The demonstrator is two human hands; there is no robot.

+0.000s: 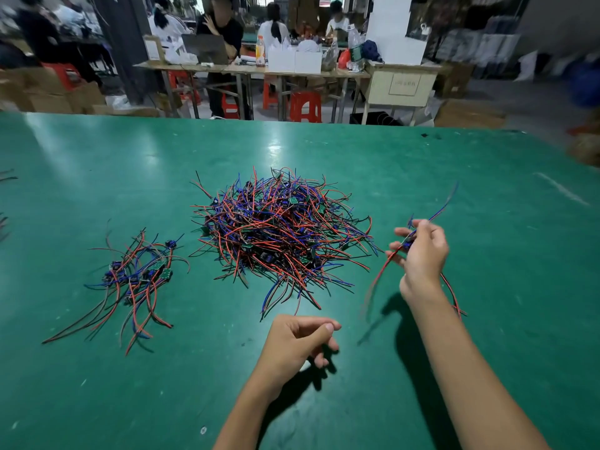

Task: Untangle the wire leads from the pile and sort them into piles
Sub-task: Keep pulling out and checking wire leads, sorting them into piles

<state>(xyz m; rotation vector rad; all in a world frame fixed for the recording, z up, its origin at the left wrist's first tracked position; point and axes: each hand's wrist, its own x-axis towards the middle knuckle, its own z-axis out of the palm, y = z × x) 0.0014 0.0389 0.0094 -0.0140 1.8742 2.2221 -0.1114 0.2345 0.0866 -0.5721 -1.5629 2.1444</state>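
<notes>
The right hand (pixel 422 251) is raised at 3 o'clock of the big pile (pixel 282 232), its fingers pinching one lead (pixel 383 274) whose red and blue wires trail above and below the grip, blurred. The left hand (pixel 295 342) sits at 6 o'clock of the pile, just beside its nearest wire ends, fingers loosely curled, holding nothing. A smaller sorted pile (pixel 136 280) lies at 9 o'clock, well apart from the tangle. The green bench (pixel 324 151) runs bare toward its far edge at 12 o'clock and out to the right. Past that edge stand red stools (pixel 305 105).
</notes>
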